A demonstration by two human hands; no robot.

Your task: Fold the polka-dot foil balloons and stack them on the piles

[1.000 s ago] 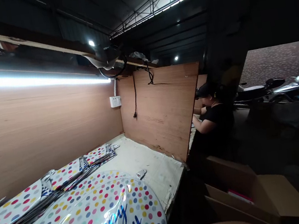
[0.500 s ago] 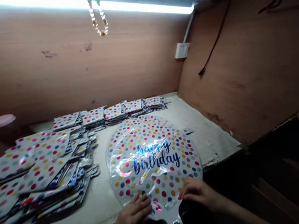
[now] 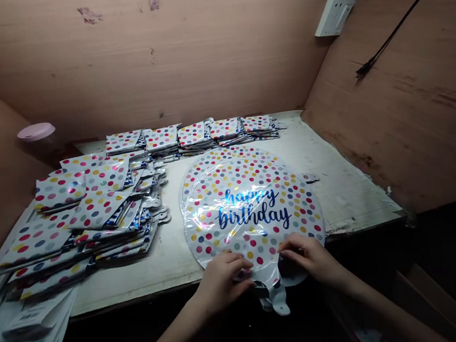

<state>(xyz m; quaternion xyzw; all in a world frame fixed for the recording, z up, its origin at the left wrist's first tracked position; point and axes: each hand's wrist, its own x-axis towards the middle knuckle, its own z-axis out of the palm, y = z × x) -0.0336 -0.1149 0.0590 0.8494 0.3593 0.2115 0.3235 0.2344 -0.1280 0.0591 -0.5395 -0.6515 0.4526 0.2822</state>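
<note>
A flat round foil balloon [image 3: 249,202] with coloured dots and blue "happy birthday" lettering lies on the white table [image 3: 342,200], its tail hanging over the near edge. My left hand [image 3: 222,279] pinches the balloon's lower edge left of the tail. My right hand [image 3: 312,255] pinches the lower edge right of the tail. Both hands have their fingers closed on the foil.
Folded dotted balloons lie in a fanned pile [image 3: 85,213] at the left and in a row [image 3: 193,133] along the back wall. A pink-lidded jar [image 3: 39,138] stands back left. White labelled packets [image 3: 38,328] overhang the near left edge. Wooden walls enclose the table; a socket [image 3: 334,15] and cable hang at right.
The view swung from a neighbouring worker down to the table. Both my hands came onto the balloon's lower edge and closed in beside its tail.
</note>
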